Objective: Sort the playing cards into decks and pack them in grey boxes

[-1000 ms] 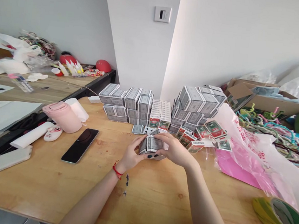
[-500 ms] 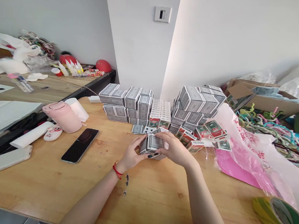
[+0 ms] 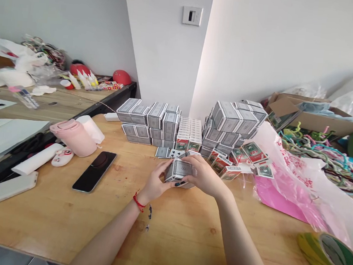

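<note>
Between my hands is a box-like block of grey-patterned playing cards [image 3: 179,168] at the middle of the table. My left hand [image 3: 157,180], with a red cord bracelet at the wrist, is closed round its left side and near edge. From the right, my right hand [image 3: 205,175] grips the same block, fingers over the far edge and thumb on the near side. Just beyond lie loose playing cards [image 3: 163,152], some back up and one face up with clubs. Behind them stand two columns of boxed card decks [image 3: 189,134], between stacked grey card blocks [image 3: 161,127] and a taller grey stack [image 3: 232,123].
Red and green card boxes [image 3: 223,164] lie right of my hands, near a pink plastic bag [image 3: 285,197]. Yellow-green tape [image 3: 327,257] is at front right. A phone [image 3: 94,172], a pink cup [image 3: 76,137] and a white power bank-like slab [image 3: 8,190] lie left.
My hands stay on the card block in almost the same place. The right fingers and thumb have shifted slightly, and more of the block's top shows.
</note>
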`<control>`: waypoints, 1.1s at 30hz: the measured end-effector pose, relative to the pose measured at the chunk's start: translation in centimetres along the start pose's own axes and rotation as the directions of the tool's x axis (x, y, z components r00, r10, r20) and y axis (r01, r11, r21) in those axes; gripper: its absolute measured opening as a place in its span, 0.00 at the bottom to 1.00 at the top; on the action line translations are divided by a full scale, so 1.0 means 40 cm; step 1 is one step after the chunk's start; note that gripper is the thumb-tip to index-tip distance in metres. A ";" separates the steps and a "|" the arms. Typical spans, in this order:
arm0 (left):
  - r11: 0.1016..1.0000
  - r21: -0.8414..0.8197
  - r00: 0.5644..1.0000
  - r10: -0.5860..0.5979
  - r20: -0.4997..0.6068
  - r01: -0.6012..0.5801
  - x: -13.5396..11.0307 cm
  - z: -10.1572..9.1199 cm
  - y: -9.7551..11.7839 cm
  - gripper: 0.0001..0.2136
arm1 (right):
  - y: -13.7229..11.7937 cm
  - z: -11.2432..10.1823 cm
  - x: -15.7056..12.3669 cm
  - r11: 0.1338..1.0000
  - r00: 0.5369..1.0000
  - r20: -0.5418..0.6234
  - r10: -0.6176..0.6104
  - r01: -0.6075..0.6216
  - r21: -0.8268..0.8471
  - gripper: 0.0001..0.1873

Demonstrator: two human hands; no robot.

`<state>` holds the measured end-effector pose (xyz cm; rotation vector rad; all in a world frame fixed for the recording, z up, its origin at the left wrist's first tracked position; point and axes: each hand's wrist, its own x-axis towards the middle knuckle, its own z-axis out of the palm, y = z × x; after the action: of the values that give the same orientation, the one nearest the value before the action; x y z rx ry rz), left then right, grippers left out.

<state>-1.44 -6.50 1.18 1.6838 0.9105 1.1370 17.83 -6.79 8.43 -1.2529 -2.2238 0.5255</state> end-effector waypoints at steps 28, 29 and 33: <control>0.977 -0.172 0.990 -0.110 0.085 0.123 0.004 -0.006 -0.059 0.34 | 0.076 -0.016 -0.011 0.940 0.936 -0.088 0.340 -0.339 0.031 0.16; 0.975 -0.184 0.990 -0.110 0.089 0.125 0.005 -0.006 -0.058 0.33 | 0.084 -0.019 -0.016 0.924 0.924 -0.024 0.381 -0.381 0.017 0.14; 0.969 -0.219 0.992 -0.106 0.067 0.118 0.010 -0.003 -0.052 0.27 | 0.099 -0.015 -0.021 0.902 0.890 0.154 0.429 -0.432 -0.017 0.10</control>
<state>-1.63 -5.41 -0.62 1.4566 0.8020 1.0690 21.17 -5.51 6.44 -1.7641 -2.0517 0.8335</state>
